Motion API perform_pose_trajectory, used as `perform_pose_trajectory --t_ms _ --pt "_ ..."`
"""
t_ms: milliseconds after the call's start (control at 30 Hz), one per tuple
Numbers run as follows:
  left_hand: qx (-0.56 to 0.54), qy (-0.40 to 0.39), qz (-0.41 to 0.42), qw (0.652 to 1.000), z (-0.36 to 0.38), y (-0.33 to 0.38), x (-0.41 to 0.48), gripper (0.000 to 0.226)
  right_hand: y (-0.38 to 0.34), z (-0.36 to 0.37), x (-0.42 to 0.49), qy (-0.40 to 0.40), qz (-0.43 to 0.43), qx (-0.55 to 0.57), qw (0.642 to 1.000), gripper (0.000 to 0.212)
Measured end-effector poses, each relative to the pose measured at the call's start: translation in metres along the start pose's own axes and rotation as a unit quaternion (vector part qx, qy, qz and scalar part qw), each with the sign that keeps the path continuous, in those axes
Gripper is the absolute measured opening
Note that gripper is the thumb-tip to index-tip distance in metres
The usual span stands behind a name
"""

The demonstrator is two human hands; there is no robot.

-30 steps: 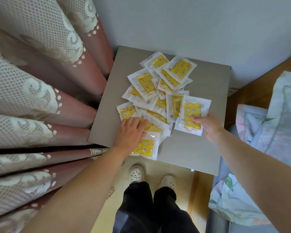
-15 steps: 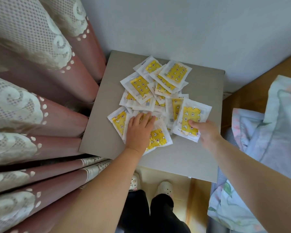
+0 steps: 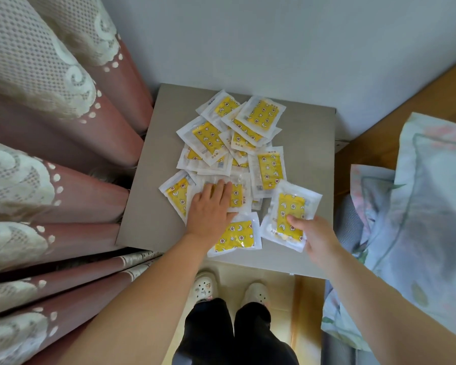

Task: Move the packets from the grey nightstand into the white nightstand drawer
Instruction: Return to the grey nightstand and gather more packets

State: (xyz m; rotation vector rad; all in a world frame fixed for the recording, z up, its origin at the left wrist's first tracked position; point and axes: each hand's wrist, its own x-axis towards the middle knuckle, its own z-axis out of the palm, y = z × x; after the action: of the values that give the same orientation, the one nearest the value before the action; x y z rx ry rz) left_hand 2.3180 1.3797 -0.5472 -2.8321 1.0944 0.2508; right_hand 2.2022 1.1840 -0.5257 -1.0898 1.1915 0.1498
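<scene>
Grey nightstand [image 3: 308,143]: flat matte top, roughly square, crisp edges, set in a corner against a smooth pale wall [image 3: 248,35].

Left of it, curtain [image 3: 50,180]: heavy dusty-pink folds under cream lace with dotted mesh and a scalloped scroll border. Right of it, bedding [image 3: 419,193]: soft, crumpled, pale blue with a faded floral print, beside a wooden floor [image 3: 432,88].

Packets [image 3: 208,139]: flat rectangular sachets of translucent white plastic with sealed margins, glossy and slightly wrinkled. Each carries a yellow panel printed with small white stars and moons. They lie in a loose overlapping heap across the middle of the nightstand top, at mixed angles. Exact count cannot be told.

Left hand [image 3: 209,209]: palm down, fingers straight and close together, pressing flat on the near-left part of the heap. A front packet [image 3: 234,235] lies just beside the wrist, at the front edge.

Right hand [image 3: 316,238]: pinches the held packet [image 3: 291,206], thumb on top over the yellow panel, fingers curled beneath. This packet sits at the near-right of the top; whether it is clear of the surface cannot be told.

Below the front edge: white perforated clogs [image 3: 204,287] and black trousers [image 3: 221,333].
</scene>
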Motion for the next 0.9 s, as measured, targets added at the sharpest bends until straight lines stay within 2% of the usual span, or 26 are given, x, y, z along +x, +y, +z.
perform_pose_trajectory --t_ms 100,167,267,333,467,600,700,800,900 --pt "0.005 0.013 0.005 1.0 0.0 -0.002 0.002 0.076 0.011 0.0 -0.007 -0.046 0.001 -0.066 0.997 0.017" --pt "0.008 0.015 0.003 1.0 -0.001 -0.003 0.002 0.076 0.015 0.0 -0.01 -0.057 -0.004 -0.071 0.996 0.016" --pt "-0.001 -0.016 0.003 1.0 -0.008 0.001 -0.001 0.077 0.018 0.001 -0.01 -0.052 0.001 -0.013 0.999 0.019" --pt "-0.012 -0.064 0.004 0.998 -0.016 0.004 -0.003 0.084 0.018 0.002 -0.01 -0.029 0.013 0.027 0.999 0.02" --pt "0.002 -0.123 -0.005 0.992 -0.019 0.007 -0.011 0.108 0.017 0.007 -0.014 -0.009 0.009 0.042 0.999 0.019" --pt "-0.015 -0.134 -0.012 0.991 -0.022 0.011 -0.01 0.111 0.015 0.007 -0.016 -0.001 0.009 0.05 0.999 0.021" --pt "-0.043 -0.062 0.04 0.996 -0.028 0.013 -0.013 0.097 0.014 0.004 -0.013 0.016 0.008 0.058 0.998 0.022" --pt "-0.069 0.039 0.135 0.988 -0.023 0.015 -0.025 0.067 0.013 -0.001 -0.004 0.027 0.02 0.076 0.997 0.015" --pt "-0.029 0.002 0.209 0.977 -0.014 0.022 -0.035 0.074 0.009 -0.006 0.002 0.034 0.04 0.077 0.996 0.014"
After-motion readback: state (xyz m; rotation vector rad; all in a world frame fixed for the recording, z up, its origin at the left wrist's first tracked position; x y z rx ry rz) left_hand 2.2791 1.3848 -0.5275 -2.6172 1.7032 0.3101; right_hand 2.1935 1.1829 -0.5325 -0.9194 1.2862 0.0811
